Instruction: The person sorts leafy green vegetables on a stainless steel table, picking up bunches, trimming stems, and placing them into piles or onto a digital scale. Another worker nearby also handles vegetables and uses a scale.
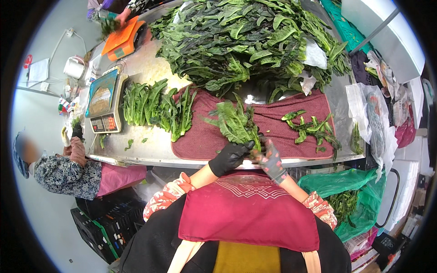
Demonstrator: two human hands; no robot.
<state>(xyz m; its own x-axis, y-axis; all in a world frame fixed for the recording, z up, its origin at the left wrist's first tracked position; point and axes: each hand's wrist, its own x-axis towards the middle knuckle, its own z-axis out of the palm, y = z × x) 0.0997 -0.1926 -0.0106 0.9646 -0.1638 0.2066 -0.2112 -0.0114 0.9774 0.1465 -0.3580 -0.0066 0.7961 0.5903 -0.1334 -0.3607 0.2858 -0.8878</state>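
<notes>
A bunch of leafy greens [234, 123] with long green leaves is held up over a dark red towel [200, 136], its stem end toward me. My left hand [232, 158], in a black glove, is closed around the stems. Against the same stem end, my right hand [271, 163], in a grey glove with pink spots, has its fingers bent in; they are slightly blurred. Trimmed leaf scraps [309, 127] lie on the towel to the right. A row of leafy bunches [157, 107] lies at the left, partly on the towel's edge.
A large heap of greens [255, 41] covers the table's far side. A digital scale [107, 102] and an orange scale [123, 38] stand to the left. A green bag [346, 195] with leaves hangs at lower right. Co-workers are at the left [73, 168] and far left [120, 16].
</notes>
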